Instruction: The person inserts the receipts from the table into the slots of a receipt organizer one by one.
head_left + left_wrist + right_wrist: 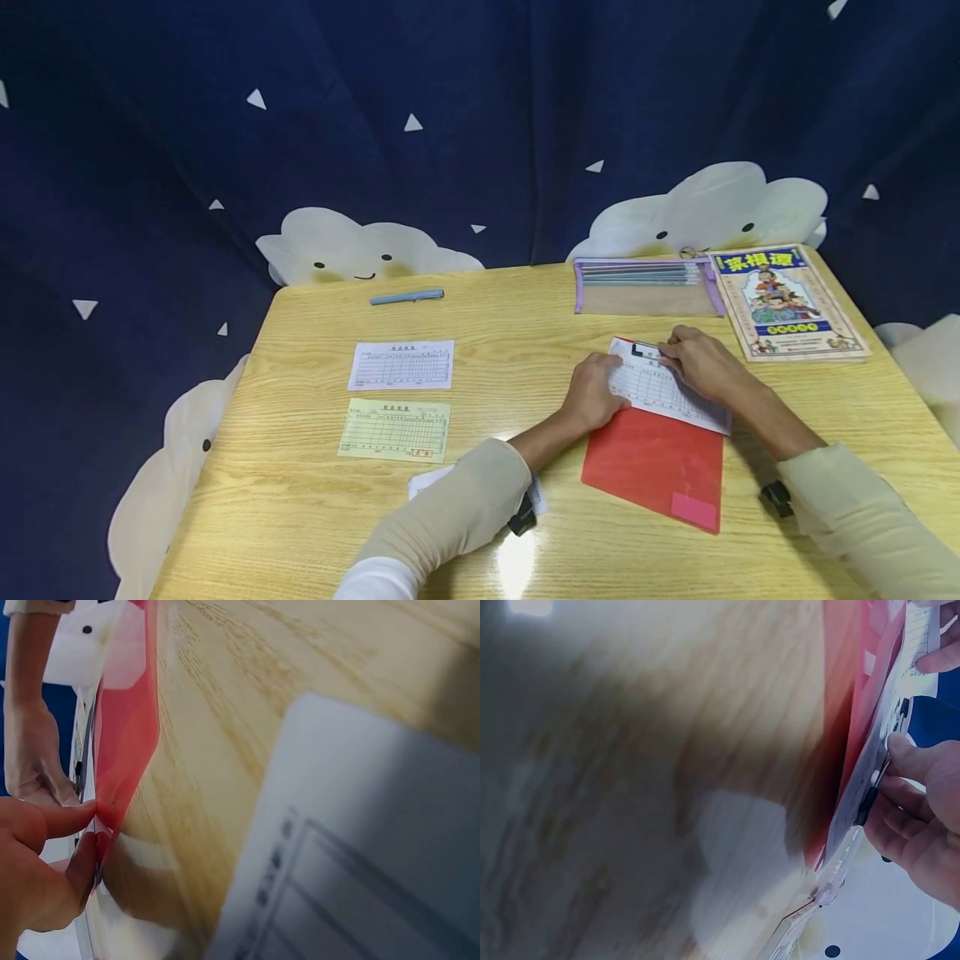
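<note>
A red translucent clipboard (648,467) lies at the right of the table, a pink label near its lower corner. Across its upper part is a white printed form (660,392), under the metal clip (645,350) with black ends. My left hand (592,392) pinches the left edge of board and form between thumb and fingers; the left wrist view shows the thumb (71,817) on the paper side. With thumb and fingers my right hand (701,362) grips the clip at the top edge. In the right wrist view, the red board (855,735) is seen nearly edge-on.
Behind the clipboard lies a mesh pencil case (645,302) with several pencils. A comic-style book (783,304) is at the back right. Leftward are a blue pen (407,297), a white form (401,365) and a yellow form (395,429). Another white sheet (427,479) shows beneath my left forearm.
</note>
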`<state>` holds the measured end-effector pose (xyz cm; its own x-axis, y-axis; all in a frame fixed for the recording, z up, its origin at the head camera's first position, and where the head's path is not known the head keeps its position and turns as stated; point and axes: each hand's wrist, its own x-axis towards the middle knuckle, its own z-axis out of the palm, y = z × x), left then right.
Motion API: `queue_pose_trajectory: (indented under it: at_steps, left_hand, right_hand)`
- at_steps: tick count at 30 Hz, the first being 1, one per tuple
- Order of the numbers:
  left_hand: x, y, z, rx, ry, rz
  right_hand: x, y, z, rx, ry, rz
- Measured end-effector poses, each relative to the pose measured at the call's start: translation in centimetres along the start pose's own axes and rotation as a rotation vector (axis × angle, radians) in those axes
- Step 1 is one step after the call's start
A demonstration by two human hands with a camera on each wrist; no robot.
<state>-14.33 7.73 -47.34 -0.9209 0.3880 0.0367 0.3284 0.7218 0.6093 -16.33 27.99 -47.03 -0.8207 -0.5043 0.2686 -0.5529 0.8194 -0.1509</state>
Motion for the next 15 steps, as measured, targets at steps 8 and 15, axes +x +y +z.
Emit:
queue_pose_trajectory:
  at_steps: [8, 15]
  left_hand:
    - [0.40, 0.29, 0.29, -0.007, 0.014, -0.029]
    - [0.82, 0.43, 0.37, 0.004, 0.004, -0.049]
  right_hand:
    - [-0.05, -0.01, 0.02, 0.011, 0.024, -0.001]
    - [-0.06, -0.04, 0.00, 0.005, 0.034, -0.017]
